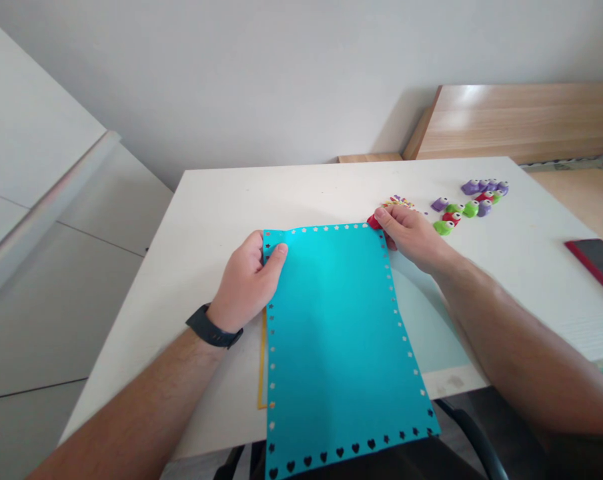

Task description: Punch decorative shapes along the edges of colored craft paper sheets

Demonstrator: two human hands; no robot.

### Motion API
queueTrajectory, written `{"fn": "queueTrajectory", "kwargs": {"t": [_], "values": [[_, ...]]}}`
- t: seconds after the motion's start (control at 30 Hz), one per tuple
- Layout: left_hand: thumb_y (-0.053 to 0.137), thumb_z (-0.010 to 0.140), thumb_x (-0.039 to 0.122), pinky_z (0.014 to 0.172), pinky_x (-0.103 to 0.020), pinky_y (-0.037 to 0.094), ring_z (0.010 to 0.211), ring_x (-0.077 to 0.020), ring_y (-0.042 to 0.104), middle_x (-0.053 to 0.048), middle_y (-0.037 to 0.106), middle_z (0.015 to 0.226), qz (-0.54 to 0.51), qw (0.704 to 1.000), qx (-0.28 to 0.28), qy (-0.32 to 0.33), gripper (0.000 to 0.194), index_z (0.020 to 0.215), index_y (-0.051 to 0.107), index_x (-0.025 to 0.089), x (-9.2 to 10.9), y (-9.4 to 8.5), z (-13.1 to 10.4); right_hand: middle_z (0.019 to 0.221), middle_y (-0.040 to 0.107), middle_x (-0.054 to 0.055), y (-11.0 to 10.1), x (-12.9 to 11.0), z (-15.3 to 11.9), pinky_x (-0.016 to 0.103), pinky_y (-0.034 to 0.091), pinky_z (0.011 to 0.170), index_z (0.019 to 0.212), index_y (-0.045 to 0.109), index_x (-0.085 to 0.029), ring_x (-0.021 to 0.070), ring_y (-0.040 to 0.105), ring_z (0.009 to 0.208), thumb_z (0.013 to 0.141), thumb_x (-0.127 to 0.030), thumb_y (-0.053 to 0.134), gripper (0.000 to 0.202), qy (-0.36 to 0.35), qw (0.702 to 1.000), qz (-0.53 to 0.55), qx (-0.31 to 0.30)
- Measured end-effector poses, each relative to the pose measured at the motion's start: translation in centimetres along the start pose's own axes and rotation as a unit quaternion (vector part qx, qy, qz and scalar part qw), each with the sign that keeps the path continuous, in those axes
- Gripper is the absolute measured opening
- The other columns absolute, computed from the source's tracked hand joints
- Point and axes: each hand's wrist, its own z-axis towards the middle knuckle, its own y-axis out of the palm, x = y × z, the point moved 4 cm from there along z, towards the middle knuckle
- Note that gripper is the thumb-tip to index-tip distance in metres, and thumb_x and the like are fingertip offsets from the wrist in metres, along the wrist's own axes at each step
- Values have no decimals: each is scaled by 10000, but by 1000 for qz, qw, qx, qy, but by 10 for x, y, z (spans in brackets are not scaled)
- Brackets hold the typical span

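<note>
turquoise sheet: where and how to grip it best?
I'd pinch the turquoise sheet at both far corners, left hand and right hand each from its own side, thumbs on top. It's thin and broad, right edge bowing, so one-corner support would likely let it sag.

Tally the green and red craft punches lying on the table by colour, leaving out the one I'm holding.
Green punches: 4
Red punches: 2
Total: 6

Sheet (pixel 339 333), lower centre: turquoise, border patterned with punched stars and hearts. I see purple, green and red punches (pixel 470 209), upper right.
</note>
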Motion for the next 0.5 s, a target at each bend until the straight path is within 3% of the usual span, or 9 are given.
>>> {"fn": "queueTrajectory", "kwargs": {"t": [0.27, 0.5], "values": [[555, 971, 490, 596, -284, 418, 673, -178, 551, -11, 649, 789, -19, 1000, -9, -2, 286, 978, 602, 208, 0, 1, 0, 619, 542, -3, 2, 11, 4, 299, 300, 509, 838, 668, -209, 137, 453, 547, 898, -797, 453, 629, 20, 1000, -16, 7], [547, 974, 496, 605, -289, 421, 685, -185, 563, -18, 666, 813, -14, 1000, -13, 1, 311, 1031, 621, 200, 1, 1, -1, 610, 537, -2, 2, 11, 3, 299, 294, 514, 835, 663, -209, 144, 457, 556, 894, -795, 465, 621, 29, 999, -34, 31]]}}
